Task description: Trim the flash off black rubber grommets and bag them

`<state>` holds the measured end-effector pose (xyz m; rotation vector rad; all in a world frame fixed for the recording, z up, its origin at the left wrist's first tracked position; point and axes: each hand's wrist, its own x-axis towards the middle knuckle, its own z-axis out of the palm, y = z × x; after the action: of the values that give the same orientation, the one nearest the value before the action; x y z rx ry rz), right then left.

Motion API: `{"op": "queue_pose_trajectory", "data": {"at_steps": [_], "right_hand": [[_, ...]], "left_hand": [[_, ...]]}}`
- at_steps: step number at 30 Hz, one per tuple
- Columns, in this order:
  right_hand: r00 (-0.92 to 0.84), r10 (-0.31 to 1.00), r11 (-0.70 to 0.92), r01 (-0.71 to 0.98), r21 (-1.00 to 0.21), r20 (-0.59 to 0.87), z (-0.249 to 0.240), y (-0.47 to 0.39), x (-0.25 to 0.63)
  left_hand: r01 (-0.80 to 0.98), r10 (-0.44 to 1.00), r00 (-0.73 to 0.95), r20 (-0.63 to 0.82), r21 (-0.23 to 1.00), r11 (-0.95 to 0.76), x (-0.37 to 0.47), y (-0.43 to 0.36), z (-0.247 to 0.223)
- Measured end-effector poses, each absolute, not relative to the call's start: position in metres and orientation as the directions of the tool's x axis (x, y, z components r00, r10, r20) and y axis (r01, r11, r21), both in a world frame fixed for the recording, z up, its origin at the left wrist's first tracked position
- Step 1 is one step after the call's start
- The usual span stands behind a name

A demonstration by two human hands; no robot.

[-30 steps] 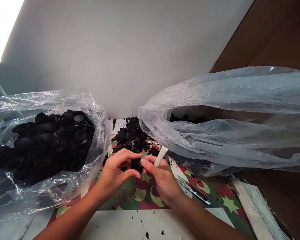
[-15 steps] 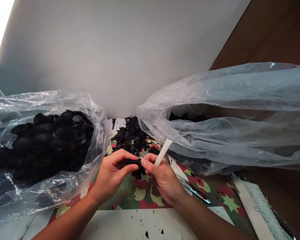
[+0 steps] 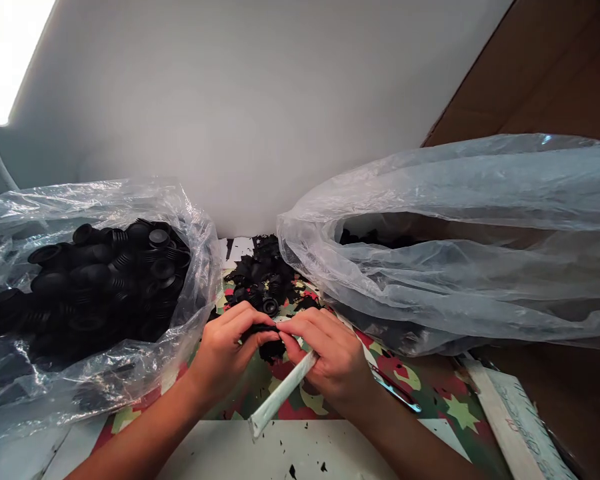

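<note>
Black rubber piece (image 3: 261, 328), lower centre of frame: left hand (image 3: 225, 341) pinches it in a narrow grip, seemingly for steadiness. Right hand (image 3: 337, 357) grips white stick (image 3: 283, 397), fingertips at piece's edge. Clear bag (image 3: 203, 247) of bellows (image 3: 93, 255), left, likely for reach.

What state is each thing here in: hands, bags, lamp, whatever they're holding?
Left hand, pinching the black part.
Right hand, closed around the white stick.
Black part, held between both hands.
White stick, gripped, tilted.
Left bag, open, heaped with black pieces.
Right bag, open, dark pieces inside.
Lamp, lit.
Red-and-blue tool, partly hidden; open or shut unclear.
</note>
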<state>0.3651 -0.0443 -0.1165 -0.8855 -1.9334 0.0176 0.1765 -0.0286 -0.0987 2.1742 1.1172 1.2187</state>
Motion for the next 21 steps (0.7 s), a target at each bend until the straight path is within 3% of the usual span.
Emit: {"op": "queue_pose_trajectory", "data": {"at_steps": [9, 12, 16, 19, 21], "right_hand": [[-0.314, 0.562, 0.703, 0.669, -0.242, 0.765, -0.116, -0.044, 0.36], [-0.269, 0.575, 0.685, 0.675, -0.274, 0.773, -0.117, -0.044, 0.359], [-0.097, 0.712, 0.593, 0.614, -0.521, 0.696, -0.117, -0.035, 0.369], [0.07, 0.885, 0.393, 0.419, -0.818, 0.461, -0.121, -0.024, 0.38], [0.086, 0.947, 0.283, 0.234, -0.93, 0.309, -0.124, -0.018, 0.383]], "left_hand": [[0.474, 0.769, 0.338, 0.542, 0.608, -0.637, 0.18, -0.029, -0.102], [0.461, 0.779, 0.338, 0.528, 0.629, -0.627, 0.18, -0.029, -0.103], [0.389, 0.788, 0.358, 0.501, 0.687, -0.614, 0.179, -0.029, -0.101], [0.275, 0.812, 0.417, 0.408, 0.795, -0.541, 0.176, -0.027, -0.097], [0.201, 0.828, 0.451, 0.334, 0.866, -0.459, 0.174, -0.024, -0.097]]}}
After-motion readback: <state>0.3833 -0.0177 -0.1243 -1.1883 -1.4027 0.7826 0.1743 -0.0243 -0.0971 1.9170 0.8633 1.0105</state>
